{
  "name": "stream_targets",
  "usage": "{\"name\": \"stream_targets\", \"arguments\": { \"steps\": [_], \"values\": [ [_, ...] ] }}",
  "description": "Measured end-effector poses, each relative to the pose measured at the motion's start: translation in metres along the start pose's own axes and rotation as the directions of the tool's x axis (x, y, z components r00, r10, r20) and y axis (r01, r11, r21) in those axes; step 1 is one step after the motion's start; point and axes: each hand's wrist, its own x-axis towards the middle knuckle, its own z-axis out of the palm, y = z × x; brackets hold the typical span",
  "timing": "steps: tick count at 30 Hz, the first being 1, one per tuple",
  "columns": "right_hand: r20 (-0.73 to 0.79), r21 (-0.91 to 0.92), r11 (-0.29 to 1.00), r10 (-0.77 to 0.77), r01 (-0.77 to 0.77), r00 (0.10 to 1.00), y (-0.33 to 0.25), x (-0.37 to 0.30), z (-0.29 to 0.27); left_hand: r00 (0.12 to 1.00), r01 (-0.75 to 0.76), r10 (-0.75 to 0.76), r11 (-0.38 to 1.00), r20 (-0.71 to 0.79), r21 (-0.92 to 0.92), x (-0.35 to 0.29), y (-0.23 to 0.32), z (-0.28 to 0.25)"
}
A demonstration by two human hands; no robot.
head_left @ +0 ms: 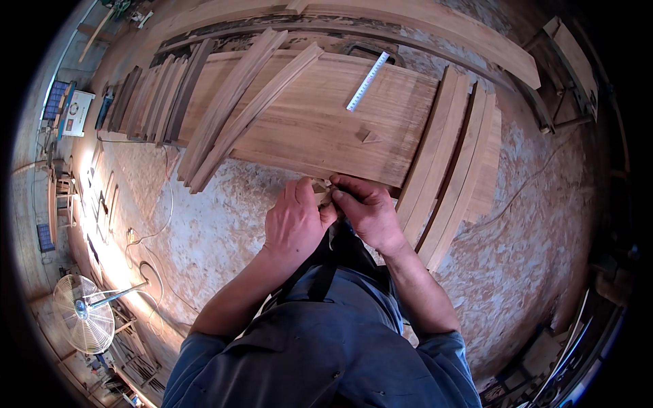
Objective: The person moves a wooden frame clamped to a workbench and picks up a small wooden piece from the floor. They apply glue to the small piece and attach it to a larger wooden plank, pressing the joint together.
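Observation:
My left hand [294, 219] and my right hand [371, 212] meet in front of my body, just off the near edge of a wide wooden panel [306, 115]. Both hands are closed, fingertips almost touching. A small light-brown piece [320, 186] shows between them; the fingers cover most of it, and I cannot make out its kind. On the panel lie a short white ruler [367, 81] and a small pointed wood scrap [368, 137]. Two long grooved wooden strips [235, 112] rest slantwise across the panel's left part.
Several wooden strips [160, 98] stand side by side at the far left. More long wooden pieces [452, 170] lie along the panel's right end. A long board [435, 27] runs across the back. A fan [83, 309] stands at lower left, and cables [163, 197] trail over the dusty floor.

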Motion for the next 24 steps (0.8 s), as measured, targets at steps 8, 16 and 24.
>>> {"name": "stream_targets", "arguments": {
  "steps": [8,16,24],
  "values": [
    [0.038,-0.079,0.997,0.017,-0.014,0.999,-0.001,-0.003,0.008,0.999,0.009,-0.007,1.000,-0.050,0.028,-0.013,-0.006,-0.003],
    [0.142,-0.127,0.992,0.035,-0.017,0.989,-0.001,-0.005,0.043,0.989,0.123,-0.121,0.992,-0.080,0.026,-0.040,-0.029,-0.017],
    [0.407,-0.175,0.982,0.133,-0.065,0.904,0.023,-0.030,0.128,0.912,0.396,-0.389,0.917,-0.131,0.038,-0.131,-0.076,-0.045]
  ]
}}
